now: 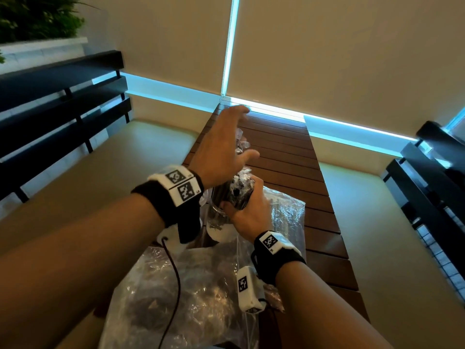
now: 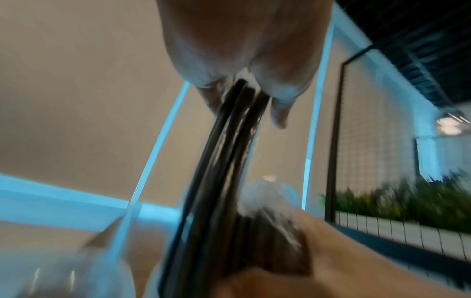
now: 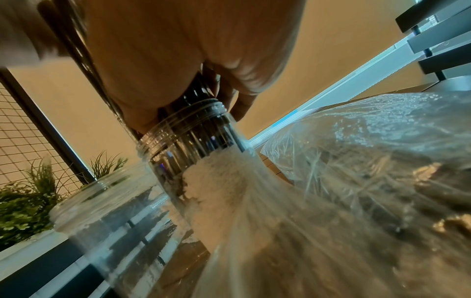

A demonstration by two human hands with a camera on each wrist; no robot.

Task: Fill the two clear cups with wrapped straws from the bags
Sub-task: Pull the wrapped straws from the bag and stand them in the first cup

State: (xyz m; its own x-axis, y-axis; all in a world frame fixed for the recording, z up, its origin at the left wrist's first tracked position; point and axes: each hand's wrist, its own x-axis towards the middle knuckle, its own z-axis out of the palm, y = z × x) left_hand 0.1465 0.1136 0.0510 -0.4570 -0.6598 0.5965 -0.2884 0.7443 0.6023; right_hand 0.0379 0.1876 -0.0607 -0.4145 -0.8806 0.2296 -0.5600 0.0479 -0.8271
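Right hand (image 1: 247,214) wrapped around a bundle of wrapped straws (image 1: 235,191) just above the rim of a clear cup (image 3: 193,139), grip clamped on the bundle. Left hand (image 1: 221,152) raised above the bundle, pinching a few dark straws (image 2: 229,145) between fingertips (image 2: 279,115) and thumb. Second clear cup (image 3: 102,211) just beside the first, no straws made out in it. Both near the middle of the slatted worktop (image 1: 289,152), between two clear bags (image 1: 176,293) of straws.

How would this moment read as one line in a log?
left hand: holds straws | right hand: grips straw bundle in cup | second cup: beside | bags: on table
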